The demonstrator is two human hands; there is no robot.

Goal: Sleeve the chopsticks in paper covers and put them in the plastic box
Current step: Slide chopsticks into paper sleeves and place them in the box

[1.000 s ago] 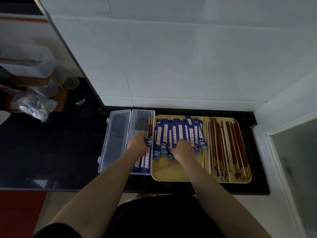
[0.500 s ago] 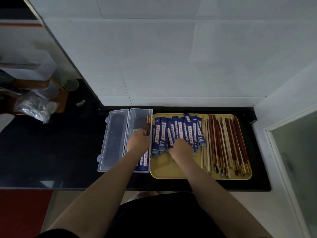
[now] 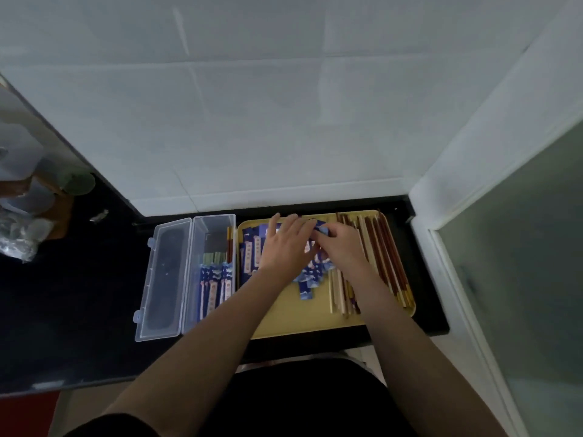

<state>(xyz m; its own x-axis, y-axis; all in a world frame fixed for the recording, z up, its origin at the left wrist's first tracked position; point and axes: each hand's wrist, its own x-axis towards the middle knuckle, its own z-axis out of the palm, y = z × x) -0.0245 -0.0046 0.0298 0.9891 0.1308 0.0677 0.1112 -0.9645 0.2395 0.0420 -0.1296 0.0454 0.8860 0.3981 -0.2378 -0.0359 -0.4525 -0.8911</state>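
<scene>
Your left hand (image 3: pixel 285 247) had left the plastic box (image 3: pixel 214 272) to lie flat on the tray's (image 3: pixel 284 323) paper covers (image 3: pixel 307 280), while your right hand (image 3: pixel 342 250) pinched one, thin, limp paper best taken by its open end.

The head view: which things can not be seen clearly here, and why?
- Paper covers: many lie hidden under both hands in the head view; their print is too small to read.
- Right hand: fingertips blurred; whether they pinch a cover is unclear.
- Bare chopsticks: partly behind the right forearm.
- Plastic box: how many sleeved pairs it holds is unclear.
</scene>
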